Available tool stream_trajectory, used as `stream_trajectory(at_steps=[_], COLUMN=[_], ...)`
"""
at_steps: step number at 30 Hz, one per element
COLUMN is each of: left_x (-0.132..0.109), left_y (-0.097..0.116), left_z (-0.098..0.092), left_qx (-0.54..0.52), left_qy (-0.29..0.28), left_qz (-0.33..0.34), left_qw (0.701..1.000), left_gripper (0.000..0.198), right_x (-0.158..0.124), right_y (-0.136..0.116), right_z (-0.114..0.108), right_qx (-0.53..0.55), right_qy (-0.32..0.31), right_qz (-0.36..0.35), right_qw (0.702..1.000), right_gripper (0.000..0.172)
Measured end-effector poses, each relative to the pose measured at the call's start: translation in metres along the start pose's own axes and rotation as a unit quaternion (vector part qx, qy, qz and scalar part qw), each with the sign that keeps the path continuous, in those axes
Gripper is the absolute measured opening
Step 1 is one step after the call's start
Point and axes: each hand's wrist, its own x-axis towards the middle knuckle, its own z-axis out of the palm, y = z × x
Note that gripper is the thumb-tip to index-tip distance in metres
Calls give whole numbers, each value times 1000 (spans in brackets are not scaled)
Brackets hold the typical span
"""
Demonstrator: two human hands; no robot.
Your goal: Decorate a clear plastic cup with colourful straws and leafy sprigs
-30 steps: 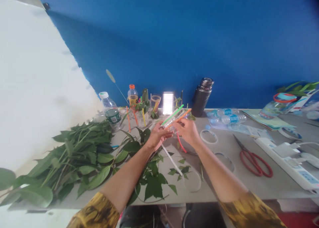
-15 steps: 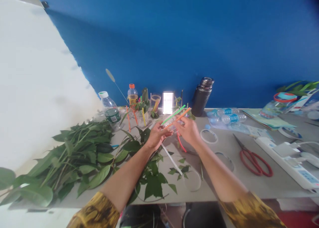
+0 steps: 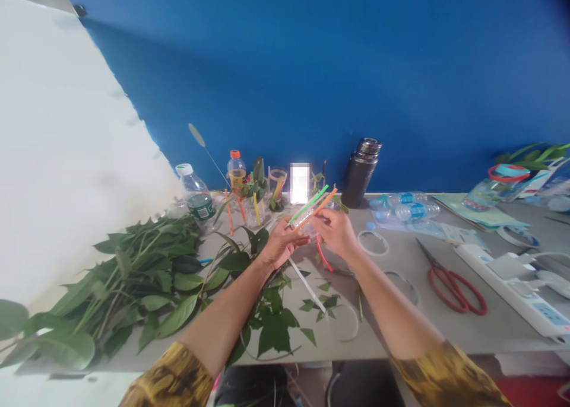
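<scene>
Above the surface, my left hand grips clear plastic; my right hand has tilted its pinched orange strip nearer the green strip, seemingly aligning them.

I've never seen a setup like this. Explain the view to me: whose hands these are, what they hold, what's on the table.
There is no machine here, only a person's two bare hands, seen by a camera worn on that person's head. The left hand cradles a clear plastic piece with a green strip along it, while the right hand pinches an orange strip against it. On the table, cut leaves lie to the left; red-handled scissors and a power strip lie to the right. A dark flask stands behind.
</scene>
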Motion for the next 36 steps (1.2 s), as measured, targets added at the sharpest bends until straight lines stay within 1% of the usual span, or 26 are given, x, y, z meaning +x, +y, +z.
stream_trajectory(at_steps=[8, 12, 16, 18, 21, 24, 31, 36], left_x=[0, -1, -4, -4, -3, -1, 2, 3], left_y=[-1, 1, 5, 6, 4, 1, -3, -4], left_z=[-1, 1, 5, 6, 4, 1, -1, -4], left_qx=[-1, -10, -19, -19, -11, -2, 1, -2], left_qy=[-21, -28, -48, -52, -30, -8, 18, 29], left_qz=[8, 5, -9, -13, -11, -7, 3, 7], left_qw=[1000, 1000, 999, 998, 999, 1000, 1000, 1000], left_gripper=[68, 68, 72, 70, 64, 63, 61, 61], right_x=[0, 0, 0, 1, 2, 2, 1, 2], right_y=[1, 3, 4, 5, 6, 7, 5, 6], right_z=[0, 3, 2, 1, 1, 2, -2, -5], right_qx=[1, -10, -30, -33, -34, -40, -78, -96], right_qy=[2, 7, 26, 31, 24, 21, 8, -11], right_qz=[-6, -9, -6, -6, -7, -4, -17, -18], right_qw=[1000, 1000, 999, 999, 999, 999, 997, 995], right_gripper=[26, 25, 25, 25, 26, 26, 27, 31])
